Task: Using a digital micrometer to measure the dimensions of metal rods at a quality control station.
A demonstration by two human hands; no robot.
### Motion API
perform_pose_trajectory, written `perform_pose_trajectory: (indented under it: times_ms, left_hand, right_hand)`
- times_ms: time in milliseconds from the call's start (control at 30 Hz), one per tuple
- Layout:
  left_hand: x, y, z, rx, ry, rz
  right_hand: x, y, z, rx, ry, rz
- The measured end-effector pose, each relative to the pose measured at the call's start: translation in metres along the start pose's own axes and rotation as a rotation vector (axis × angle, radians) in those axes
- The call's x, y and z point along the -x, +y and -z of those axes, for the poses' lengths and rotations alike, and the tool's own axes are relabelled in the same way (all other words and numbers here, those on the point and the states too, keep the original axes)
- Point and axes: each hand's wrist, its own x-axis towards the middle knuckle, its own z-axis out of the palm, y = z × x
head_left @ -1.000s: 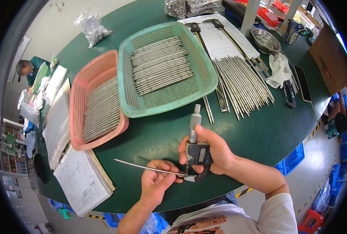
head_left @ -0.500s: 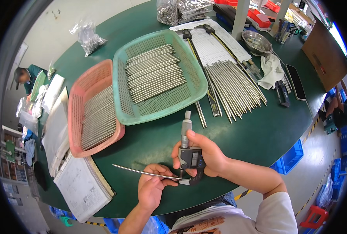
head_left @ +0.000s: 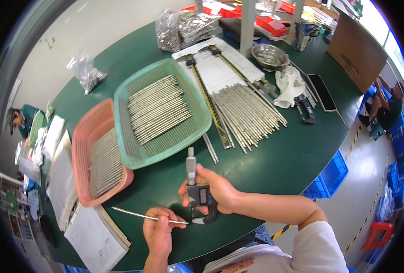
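Note:
My left hand (head_left: 160,228) pinches a thin metal rod (head_left: 131,213) near its right end; the rod slants slightly down to the right. That end lies close beside the jaws of a digital micrometer (head_left: 201,195), apparently just outside the gap. My right hand (head_left: 218,189) is wrapped around the micrometer's frame, its thimble pointing up and away. Beyond my hands, a green basket (head_left: 140,161) holds rows of similar rods (head_left: 159,109). Left of it, a pink basket (head_left: 80,182) contains more rods. A fanned pile of rods (head_left: 247,113) lies on the table to the right.
Two calipers (head_left: 206,95) rest across paper sheets (head_left: 220,68). A steel bowl (head_left: 270,57), white cloth (head_left: 287,86), phone (head_left: 321,92) and another micrometer (head_left: 305,109) sit at the right. An open binder (head_left: 95,236) lies left on the green table (head_left: 265,168). Two people are in the background.
The rod's end has come away from the micrometer's jaws, and my left hand has drawn slightly apart from my right. The whole view has shifted, moving the scene left and down.

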Motion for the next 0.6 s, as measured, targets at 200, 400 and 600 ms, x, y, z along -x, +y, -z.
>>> perform_pose_trajectory:
  times_ms: [200,400,600]
  left_hand:
    - [-0.032,0.054,-0.081,-0.185,-0.481,0.137]
    - [-0.119,0.028,-0.174,-0.575,-0.666,0.494]
    - [-0.187,-0.022,-0.198,-0.604,-0.530,0.646]
  right_hand:
    - [-0.001,0.010,0.006,-0.025,0.008,0.004]
    - [-0.007,0.021,0.010,0.034,-0.091,-0.018]
    - [0.002,0.008,-0.013,-0.024,0.060,0.016]
